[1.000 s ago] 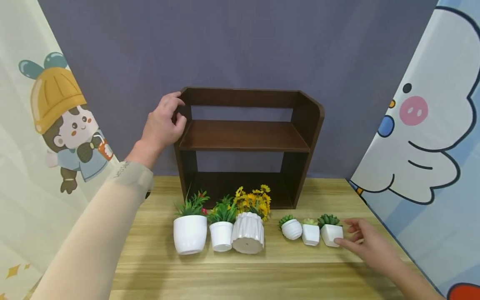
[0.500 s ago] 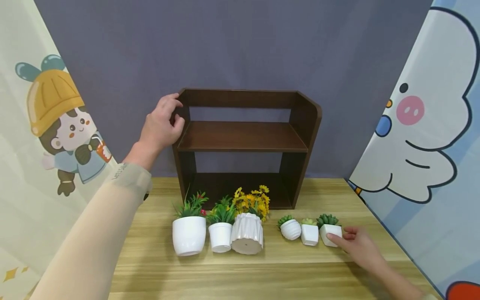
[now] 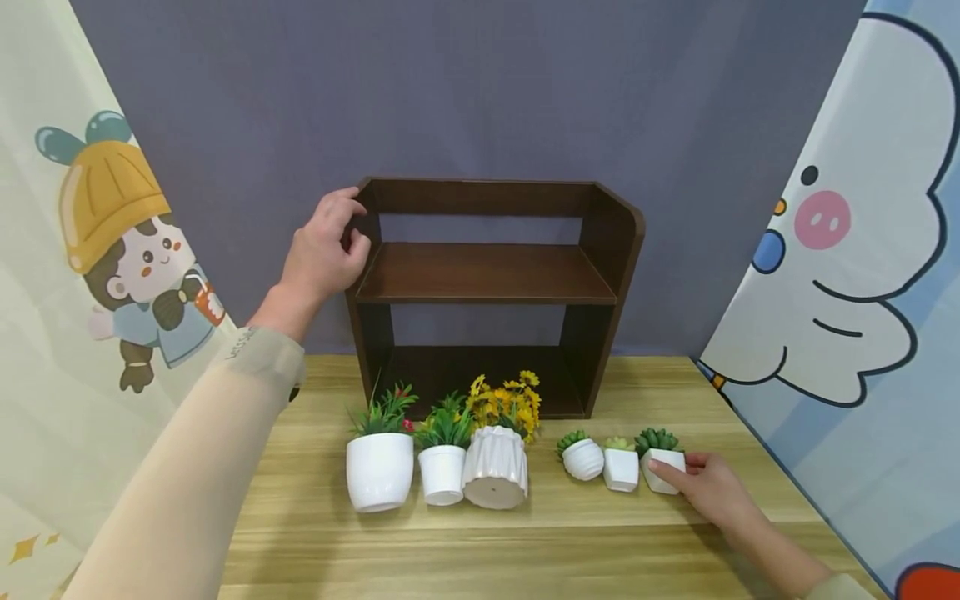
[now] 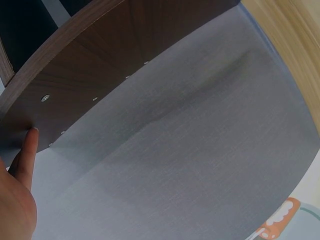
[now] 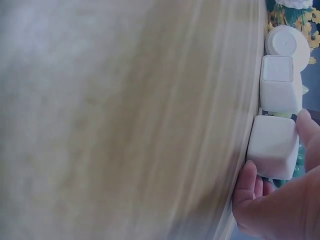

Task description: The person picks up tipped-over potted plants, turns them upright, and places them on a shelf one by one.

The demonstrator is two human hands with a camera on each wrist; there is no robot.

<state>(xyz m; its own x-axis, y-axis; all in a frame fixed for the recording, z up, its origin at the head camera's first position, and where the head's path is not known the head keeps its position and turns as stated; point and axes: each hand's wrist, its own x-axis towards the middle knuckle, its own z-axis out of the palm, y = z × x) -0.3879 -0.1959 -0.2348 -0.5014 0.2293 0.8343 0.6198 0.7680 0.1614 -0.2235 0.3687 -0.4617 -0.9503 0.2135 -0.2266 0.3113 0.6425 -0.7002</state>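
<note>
At the row's right end stands a small succulent (image 3: 657, 440) in a white square pot. My right hand (image 3: 716, 492) pinches its pot, thumb on the front face, other fingers at the right side. In the right wrist view the white pot (image 5: 272, 137) lies between the thumb and the fingers (image 5: 245, 182). My left hand (image 3: 326, 242) grips the upper left side of a dark brown two-tier shelf (image 3: 491, 298). One of its fingers (image 4: 29, 150) touches the outer side panel in the left wrist view. Beside the pinched pot sit a square-potted succulent (image 3: 621, 469) and a round-potted succulent (image 3: 582, 458).
Larger white-potted plants stand before the shelf: a wide-potted plant (image 3: 379, 471), a small-potted green plant (image 3: 442, 473) and yellow flowers (image 3: 504, 404) in a ribbed pot tilted back. The wooden table (image 3: 420, 558) meets a grey curtain (image 3: 480, 83) behind and cartoon-printed cloths (image 3: 847, 275) at the sides.
My right hand has moved left onto the end succulent's pot, its thumb now across the front face. The left hand keeps its place on the shelf.
</note>
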